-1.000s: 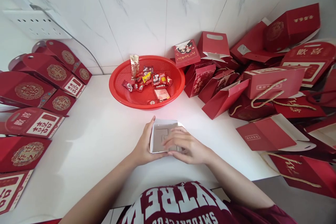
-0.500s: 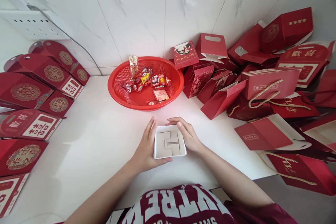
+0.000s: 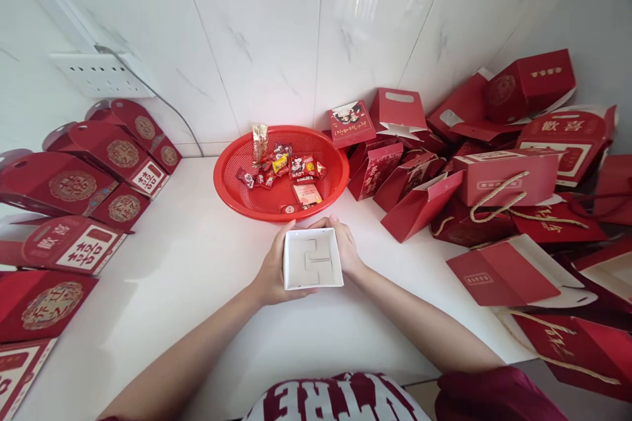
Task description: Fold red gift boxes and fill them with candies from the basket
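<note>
Box (image 3: 312,263): open-topped, between basket (image 3: 257,200) and counter's (image 3: 187,256) front edge.
Left hand (image 3: 273,274): fingers curled, gripping its left side.
Right hand (image 3: 348,250): fingers half bent, holding right side.

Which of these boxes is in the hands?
The open box between the left hand and the right hand, its pale inside facing the camera. The red boxes at left and red packaging at right lie apart from both hands.

Right grip (image 3: 348,251) partly hidden by box (image 3: 313,260), shirt (image 3: 336,401) cut off below
</note>
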Tool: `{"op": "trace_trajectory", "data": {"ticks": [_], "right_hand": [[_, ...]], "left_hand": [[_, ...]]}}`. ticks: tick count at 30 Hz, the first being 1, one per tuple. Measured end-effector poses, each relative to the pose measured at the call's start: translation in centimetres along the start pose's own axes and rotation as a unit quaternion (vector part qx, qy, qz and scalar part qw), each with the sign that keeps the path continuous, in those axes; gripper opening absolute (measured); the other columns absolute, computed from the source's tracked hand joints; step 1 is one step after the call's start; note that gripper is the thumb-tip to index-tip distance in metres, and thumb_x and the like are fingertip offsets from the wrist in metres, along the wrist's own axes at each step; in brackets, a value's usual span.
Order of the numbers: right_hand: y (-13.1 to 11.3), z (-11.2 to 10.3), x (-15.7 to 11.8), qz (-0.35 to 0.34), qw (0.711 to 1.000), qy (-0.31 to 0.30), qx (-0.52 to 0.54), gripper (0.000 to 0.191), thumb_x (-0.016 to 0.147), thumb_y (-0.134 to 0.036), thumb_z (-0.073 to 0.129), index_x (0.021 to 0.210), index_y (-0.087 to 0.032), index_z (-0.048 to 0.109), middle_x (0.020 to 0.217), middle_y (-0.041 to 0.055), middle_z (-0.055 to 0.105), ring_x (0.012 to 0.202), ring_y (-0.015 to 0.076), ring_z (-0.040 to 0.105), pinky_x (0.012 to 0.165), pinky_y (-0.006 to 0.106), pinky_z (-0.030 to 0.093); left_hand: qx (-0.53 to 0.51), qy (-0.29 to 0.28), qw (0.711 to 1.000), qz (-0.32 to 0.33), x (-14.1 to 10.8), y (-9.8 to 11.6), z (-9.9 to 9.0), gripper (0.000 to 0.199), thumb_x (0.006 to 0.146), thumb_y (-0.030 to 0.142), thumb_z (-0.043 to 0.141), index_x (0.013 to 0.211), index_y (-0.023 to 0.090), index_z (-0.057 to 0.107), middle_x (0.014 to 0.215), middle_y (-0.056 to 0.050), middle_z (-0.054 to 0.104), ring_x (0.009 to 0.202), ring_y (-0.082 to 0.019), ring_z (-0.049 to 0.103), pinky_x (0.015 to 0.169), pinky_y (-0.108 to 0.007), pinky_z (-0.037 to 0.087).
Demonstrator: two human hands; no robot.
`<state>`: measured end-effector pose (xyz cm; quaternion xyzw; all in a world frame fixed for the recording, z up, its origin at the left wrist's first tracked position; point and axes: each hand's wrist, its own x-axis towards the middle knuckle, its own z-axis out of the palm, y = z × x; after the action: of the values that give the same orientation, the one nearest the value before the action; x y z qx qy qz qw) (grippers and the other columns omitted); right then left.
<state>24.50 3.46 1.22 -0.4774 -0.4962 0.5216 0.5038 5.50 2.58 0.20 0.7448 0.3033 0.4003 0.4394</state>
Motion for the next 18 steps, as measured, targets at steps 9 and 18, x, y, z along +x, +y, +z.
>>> {"op": "trace_trajectory", "data": {"ticks": [9, 18], "right_hand": [[2.9, -0.9, 1.5, -0.045, 0.995, 0.073, -0.055, 0.047, 0.097, -0.054, 0.041, 0.077, -0.018, 0.063, 0.073, 0.004, 0.064, 0.068, 0.0181, 0.057, 0.066, 0.03, 0.048], [-6.1, -4.3, 5.6, -0.293, 0.93, 0.188, -0.116, 0.025, 0.099, -0.043, 0.048, 0.097, -0.022, 0.06, 0.089, 0.0044, 0.061, 0.075, 0.0164, 0.057, 0.074, 0.031, 0.048]], "left_hand": [[-0.082, -0.003, 0.996, -0.036, -0.1, -1.5, -0.8, 0.11, 0.064, 0.035, 0.088, 0.15, 0.025, 0.02, 0.144, -0.018, 0.044, 0.134, -0.038, 0.046, 0.107, -0.056, 0.043], [-0.126, -0.012, 0.99, -0.056, 0.1, -1.8, -0.8, 0.109, 0.062, 0.032, 0.089, 0.148, 0.028, 0.022, 0.143, -0.016, 0.044, 0.134, -0.037, 0.045, 0.109, -0.057, 0.041]]}}
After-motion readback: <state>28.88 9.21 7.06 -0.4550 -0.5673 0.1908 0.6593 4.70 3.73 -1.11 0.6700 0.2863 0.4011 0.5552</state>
